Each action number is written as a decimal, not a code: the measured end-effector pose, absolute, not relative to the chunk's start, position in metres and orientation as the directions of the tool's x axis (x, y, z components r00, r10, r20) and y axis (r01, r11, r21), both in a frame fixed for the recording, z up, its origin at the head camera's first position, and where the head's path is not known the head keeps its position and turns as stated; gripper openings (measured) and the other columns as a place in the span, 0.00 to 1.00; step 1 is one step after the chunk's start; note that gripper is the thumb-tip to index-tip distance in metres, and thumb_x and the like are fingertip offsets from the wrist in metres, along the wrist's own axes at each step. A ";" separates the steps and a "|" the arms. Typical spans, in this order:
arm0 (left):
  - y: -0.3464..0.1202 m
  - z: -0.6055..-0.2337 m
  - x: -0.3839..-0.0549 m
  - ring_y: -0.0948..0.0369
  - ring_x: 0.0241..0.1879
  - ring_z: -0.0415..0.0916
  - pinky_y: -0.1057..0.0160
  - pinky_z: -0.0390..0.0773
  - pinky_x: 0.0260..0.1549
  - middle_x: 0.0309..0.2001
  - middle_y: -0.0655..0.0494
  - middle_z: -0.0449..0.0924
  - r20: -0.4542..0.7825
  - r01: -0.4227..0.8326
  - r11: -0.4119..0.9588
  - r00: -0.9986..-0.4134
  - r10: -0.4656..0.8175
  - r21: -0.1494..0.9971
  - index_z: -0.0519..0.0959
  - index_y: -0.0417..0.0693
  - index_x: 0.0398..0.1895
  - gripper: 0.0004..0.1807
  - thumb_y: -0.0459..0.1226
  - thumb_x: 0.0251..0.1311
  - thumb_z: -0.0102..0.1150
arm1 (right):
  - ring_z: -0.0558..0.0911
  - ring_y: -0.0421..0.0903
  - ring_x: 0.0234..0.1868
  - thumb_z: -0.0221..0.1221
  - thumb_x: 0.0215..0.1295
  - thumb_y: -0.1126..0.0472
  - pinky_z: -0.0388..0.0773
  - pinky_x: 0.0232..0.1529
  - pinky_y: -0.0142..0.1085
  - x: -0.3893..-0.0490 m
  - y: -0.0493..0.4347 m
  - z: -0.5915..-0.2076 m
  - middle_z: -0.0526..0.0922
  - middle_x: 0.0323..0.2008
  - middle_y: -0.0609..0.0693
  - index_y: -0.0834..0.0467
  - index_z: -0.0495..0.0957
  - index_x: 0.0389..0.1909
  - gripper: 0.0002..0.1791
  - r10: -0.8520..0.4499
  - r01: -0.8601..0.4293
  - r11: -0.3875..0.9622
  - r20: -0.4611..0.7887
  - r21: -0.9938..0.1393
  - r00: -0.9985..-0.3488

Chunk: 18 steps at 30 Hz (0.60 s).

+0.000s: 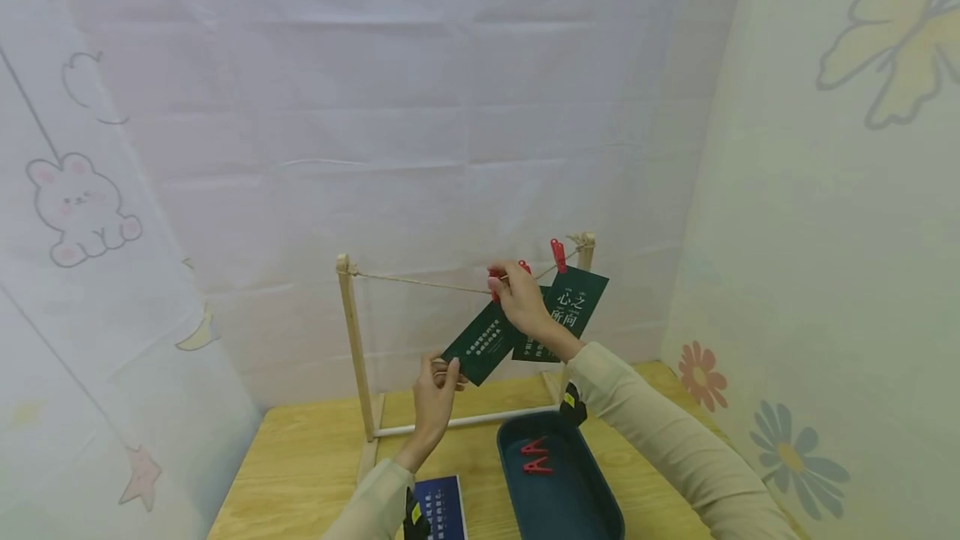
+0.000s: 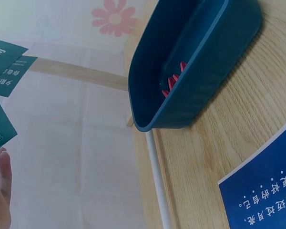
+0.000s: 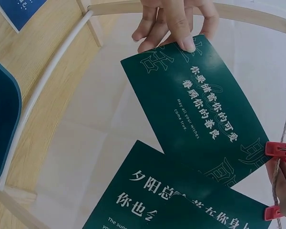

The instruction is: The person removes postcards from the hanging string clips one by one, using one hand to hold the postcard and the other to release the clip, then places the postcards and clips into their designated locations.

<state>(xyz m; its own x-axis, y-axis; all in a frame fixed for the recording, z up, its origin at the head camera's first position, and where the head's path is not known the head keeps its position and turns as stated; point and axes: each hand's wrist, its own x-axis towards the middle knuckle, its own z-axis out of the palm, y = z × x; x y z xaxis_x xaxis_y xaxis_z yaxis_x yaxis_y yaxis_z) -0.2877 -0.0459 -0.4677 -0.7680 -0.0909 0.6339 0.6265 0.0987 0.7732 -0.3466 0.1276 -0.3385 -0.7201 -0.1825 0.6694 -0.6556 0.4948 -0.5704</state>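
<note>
My left hand [image 1: 435, 398] pinches a green card [image 1: 483, 344] with white lettering by its lower-left corner, thumb on the printed face. At the rope [image 1: 420, 281], my right hand [image 1: 525, 302] grips a red clothespin [image 3: 281, 149], whose tip is at the card's opposite corner. The card slants between both hands. Two more green cards hang to the right: one [image 1: 577, 298] under a red clothespin [image 1: 558, 255], the other [image 3: 133, 200] partly covered by the neighbouring cards, with its own red clothespin [image 3: 273, 213] on the rope.
A wooden frame [image 1: 356, 348] holds the rope between two posts, with a white bar [image 1: 480, 418] low across it. In front stands a dark blue tray [image 1: 562, 507] containing red clothespins [image 1: 536, 465]. A blue card [image 1: 442, 507] lies on the wooden table [image 1: 292, 457] to the left.
</note>
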 end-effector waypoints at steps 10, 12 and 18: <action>-0.046 -0.467 -0.285 0.46 0.24 0.82 0.44 0.81 0.26 0.31 0.31 0.79 0.650 0.641 0.112 -0.755 -0.087 0.759 0.68 0.24 0.52 0.12 0.25 0.69 0.52 | 0.82 0.51 0.38 0.58 0.68 0.73 0.81 0.38 0.44 -0.345 0.123 -0.336 0.81 0.39 0.59 0.67 0.76 0.48 0.09 -0.141 -0.622 0.516 0.658 -0.589 -0.740; -0.046 -0.466 -0.286 0.45 0.24 0.82 0.45 0.82 0.25 0.30 0.31 0.79 0.663 0.656 0.103 -0.744 -0.078 0.748 0.68 0.23 0.51 0.12 0.24 0.69 0.52 | 0.82 0.52 0.36 0.59 0.67 0.74 0.81 0.37 0.44 -0.344 0.124 -0.335 0.82 0.37 0.58 0.67 0.76 0.46 0.08 -0.127 -0.626 0.516 0.670 -0.585 -0.732; -0.045 -0.465 -0.285 0.45 0.24 0.82 0.48 0.83 0.26 0.31 0.30 0.79 0.657 0.652 0.090 -0.751 -0.060 0.753 0.68 0.24 0.51 0.12 0.24 0.69 0.52 | 0.83 0.51 0.33 0.60 0.64 0.76 0.80 0.34 0.42 -0.344 0.126 -0.335 0.83 0.34 0.58 0.66 0.77 0.41 0.06 -0.095 -0.622 0.508 0.679 -0.596 -0.728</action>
<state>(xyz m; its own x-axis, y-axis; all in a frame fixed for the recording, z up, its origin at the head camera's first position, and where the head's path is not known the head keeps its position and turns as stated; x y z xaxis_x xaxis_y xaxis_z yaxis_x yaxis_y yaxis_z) -0.2848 -0.0451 -0.4654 -0.7513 -0.0599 0.6573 0.6517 0.0898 0.7531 -0.3443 0.1257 -0.3353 -0.7283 -0.0947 0.6787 -0.6216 0.5083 -0.5961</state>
